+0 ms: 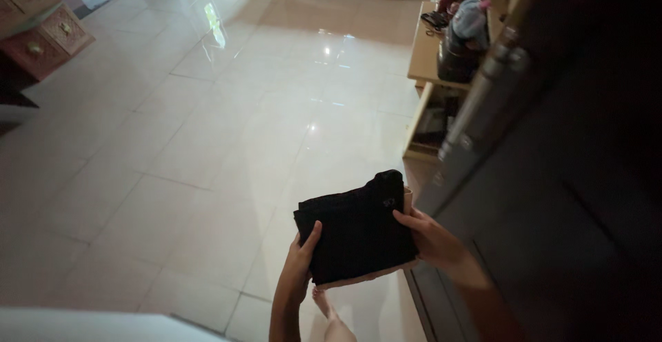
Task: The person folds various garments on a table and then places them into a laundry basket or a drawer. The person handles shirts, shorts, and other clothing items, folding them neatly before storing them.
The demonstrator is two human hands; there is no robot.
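A folded black garment (355,228) lies flat on top of a thinner pale pink folded cloth (362,279), both held out in front of me above the floor. My left hand (301,258) grips the stack's left edge, thumb on top. My right hand (431,235) holds the right edge, fingers spread over the black fabric. Below the stack my bare foot (324,305) shows on the tiles.
A dark cabinet door (552,197) with a long metal handle (479,90) fills the right side. Behind it stands a wooden shelf (424,52) with bags and a cap. Glossy pale floor tiles (207,121) spread left; a carved drawer chest (41,35) is far left.
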